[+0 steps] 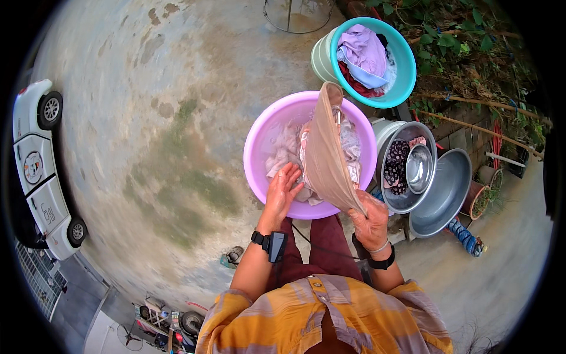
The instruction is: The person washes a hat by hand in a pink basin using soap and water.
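A large pink-purple basin (pixel 252 147) stands in front of my legs with wet, pale pink and white clothes (pixel 283 147) in it. Above it hangs a tan piece of cloth (pixel 327 150), spread out and tapering toward me; what garment it is I cannot tell. My right hand (pixel 369 221) is closed on its near lower end, at the basin's rim. My left hand (pixel 283 192) is over the near left part of the basin, fingers stretched and apart, close to the cloth's left side and holding nothing. The cloth hides part of the laundry.
Behind, at the right, a turquoise basin (pixel 407 82) holds lilac and red clothes. A metal basin (pixel 433 150) with dark patterned cloth and a metal bowl (pixel 419 168) stands right, beside a wide grey basin (pixel 439 200). Plants (pixel 471 35) border the right; a white car (pixel 41 165) stands far left.
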The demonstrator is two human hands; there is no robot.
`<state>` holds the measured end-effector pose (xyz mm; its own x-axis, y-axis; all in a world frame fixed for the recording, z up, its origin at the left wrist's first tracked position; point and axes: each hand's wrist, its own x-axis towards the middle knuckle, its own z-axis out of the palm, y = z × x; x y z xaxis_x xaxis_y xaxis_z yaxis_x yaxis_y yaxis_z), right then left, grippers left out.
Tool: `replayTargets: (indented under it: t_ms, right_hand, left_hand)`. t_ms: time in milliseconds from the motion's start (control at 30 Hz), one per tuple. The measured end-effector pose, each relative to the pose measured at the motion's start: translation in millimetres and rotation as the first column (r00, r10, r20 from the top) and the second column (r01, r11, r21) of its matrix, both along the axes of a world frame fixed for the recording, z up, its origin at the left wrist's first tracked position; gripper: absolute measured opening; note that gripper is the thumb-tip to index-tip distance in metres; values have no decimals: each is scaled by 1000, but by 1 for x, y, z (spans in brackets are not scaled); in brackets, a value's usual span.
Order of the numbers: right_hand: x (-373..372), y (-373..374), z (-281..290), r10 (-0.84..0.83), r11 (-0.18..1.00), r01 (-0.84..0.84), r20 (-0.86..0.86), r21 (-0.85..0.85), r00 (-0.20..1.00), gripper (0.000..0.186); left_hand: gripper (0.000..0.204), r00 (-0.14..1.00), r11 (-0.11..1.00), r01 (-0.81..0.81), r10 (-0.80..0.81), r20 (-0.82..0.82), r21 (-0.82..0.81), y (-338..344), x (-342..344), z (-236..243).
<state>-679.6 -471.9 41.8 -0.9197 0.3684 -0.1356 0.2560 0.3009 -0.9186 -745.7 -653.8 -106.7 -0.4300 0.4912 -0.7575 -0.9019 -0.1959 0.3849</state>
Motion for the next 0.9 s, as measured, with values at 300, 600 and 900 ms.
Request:
replayTargets:
  t_ms: [300, 600, 900]
  right_hand:
    - [40, 11, 20, -191, 966, 173, -82, -192, 978, 56]
    - [41, 9, 5, -576, 579, 320, -99, -750, 811, 58]
    - [21, 20, -87, -520, 462, 575, 319, -675, 792, 24]
  left_hand:
    - [66, 980, 996, -49, 35, 196, 68, 11, 3, 2]
    - [76, 916, 942, -258, 168, 363, 216, 21, 10, 31]
    - [43, 976, 982, -188, 183, 120, 32, 0, -1, 12]
